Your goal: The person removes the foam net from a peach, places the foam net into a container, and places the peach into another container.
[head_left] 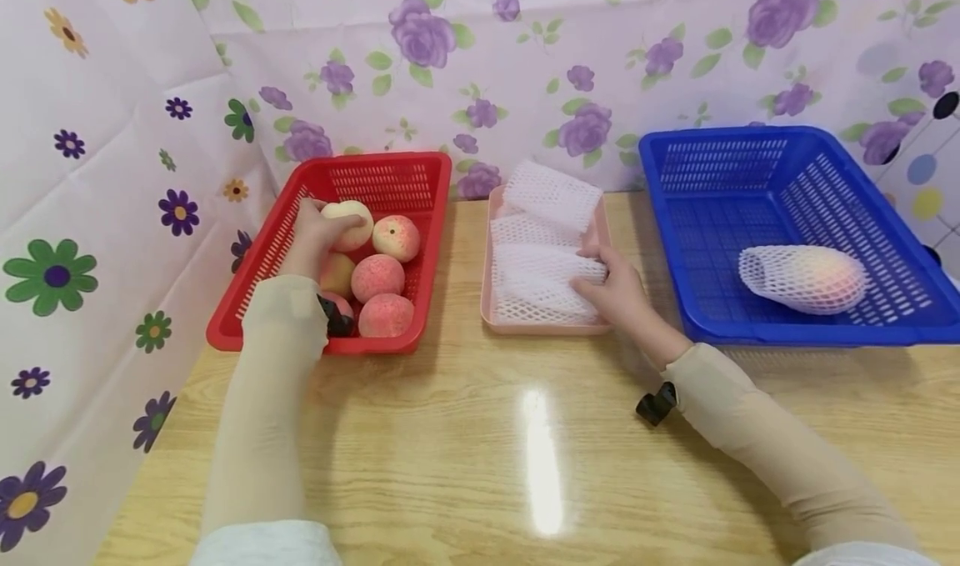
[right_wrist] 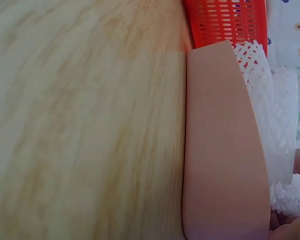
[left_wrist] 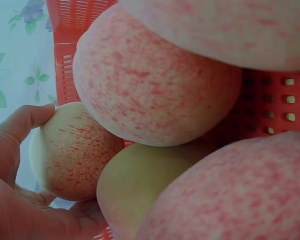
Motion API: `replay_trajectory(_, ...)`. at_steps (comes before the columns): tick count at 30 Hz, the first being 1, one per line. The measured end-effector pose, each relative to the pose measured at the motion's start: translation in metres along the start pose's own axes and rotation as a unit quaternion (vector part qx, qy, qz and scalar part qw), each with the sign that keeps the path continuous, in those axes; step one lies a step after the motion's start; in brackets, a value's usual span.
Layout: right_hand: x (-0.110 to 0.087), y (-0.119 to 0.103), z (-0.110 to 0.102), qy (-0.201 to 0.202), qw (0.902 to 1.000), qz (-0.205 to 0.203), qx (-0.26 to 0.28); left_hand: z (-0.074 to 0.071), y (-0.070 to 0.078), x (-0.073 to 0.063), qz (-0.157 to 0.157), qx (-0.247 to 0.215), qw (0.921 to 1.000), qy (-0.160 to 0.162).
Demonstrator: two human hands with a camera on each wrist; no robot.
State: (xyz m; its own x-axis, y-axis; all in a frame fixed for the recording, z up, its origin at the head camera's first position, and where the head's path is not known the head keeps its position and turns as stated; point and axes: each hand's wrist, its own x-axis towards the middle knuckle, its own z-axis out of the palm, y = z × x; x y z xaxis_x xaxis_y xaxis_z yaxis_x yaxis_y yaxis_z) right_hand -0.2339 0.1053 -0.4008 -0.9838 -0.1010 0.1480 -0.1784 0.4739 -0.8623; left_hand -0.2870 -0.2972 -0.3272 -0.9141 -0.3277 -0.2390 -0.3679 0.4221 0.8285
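Observation:
In the head view, my left hand (head_left: 309, 234) reaches into the red basket (head_left: 382, 345) and grips a pale peach (head_left: 352, 222). The left wrist view shows that peach (left_wrist: 76, 155) flecked with red, thumb on one side and fingers underneath. Several other peaches (head_left: 378, 278), mostly pink, lie around it. My right hand (head_left: 624, 293) is at the right edge of a shallow pink tray (head_left: 546, 329), pinching the end of a white foam net sleeve (head_left: 543, 274) between thumb and fingers. More white net sleeves (head_left: 553, 195) lie flat behind it in the tray.
A blue basket (head_left: 757, 333) stands at the right, holding one peach in a foam net (head_left: 806, 278). The wooden table (head_left: 457, 458) lies in front of all three containers. Flowered cloth (head_left: 517, 66) hangs close behind and on the left.

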Motion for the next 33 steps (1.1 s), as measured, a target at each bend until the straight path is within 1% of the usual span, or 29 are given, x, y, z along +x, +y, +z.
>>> replay_trajectory(3,-0.001,0.001,0.001,-0.003,0.9999,0.012,-0.007,-0.001,0.0,-0.001,-0.001,0.007,0.9999,-0.008)
replay_trajectory(5,-0.002,0.004,0.003,-0.009,0.9996,0.026,-0.012,0.0,-0.002,0.0,-0.004,0.012,0.9998,-0.013)
replay_trajectory(7,-0.003,0.006,0.004,-0.012,0.9994,0.03,-0.012,0.002,-0.003,0.0,-0.006,0.015,0.9998,-0.011)
replay_trajectory(9,-0.003,0.006,0.006,-0.008,0.9998,0.012,-0.012,0.003,-0.003,0.0,-0.003,0.012,0.9999,-0.009)
replay_trajectory(11,-0.002,0.006,0.007,0.002,0.9997,-0.014,-0.02,0.003,-0.003,0.001,0.002,0.009,0.9999,-0.01)
replay_trajectory(13,-0.001,0.005,0.007,0.016,0.9984,-0.04,-0.036,0.003,-0.003,0.001,0.007,0.002,0.9999,-0.015)
replay_trajectory(15,-0.001,0.004,0.007,0.029,0.9962,-0.057,-0.058,0.002,-0.003,0.001,0.012,0.002,0.9997,-0.022)
replay_trajectory(19,-0.001,0.002,0.007,0.045,0.9929,-0.071,-0.084,0.002,-0.001,0.002,0.018,0.015,0.9991,-0.036)
replay_trajectory(24,-0.002,0.002,0.007,0.063,0.9913,-0.073,-0.089,0.004,-0.001,0.004,0.031,0.034,0.998,-0.043)
replay_trajectory(28,-0.002,0.002,0.007,0.072,0.9897,-0.081,-0.093,0.005,-0.006,0.008,0.037,0.044,0.9969,-0.054)
replay_trajectory(31,-0.001,0.003,0.008,0.071,0.9887,-0.095,-0.092,0.007,-0.009,0.01,0.038,0.045,0.9964,-0.061)
replay_trajectory(33,-0.001,0.003,0.008,0.065,0.989,-0.103,-0.084,0.008,-0.01,0.01,0.036,0.029,0.9966,-0.068)
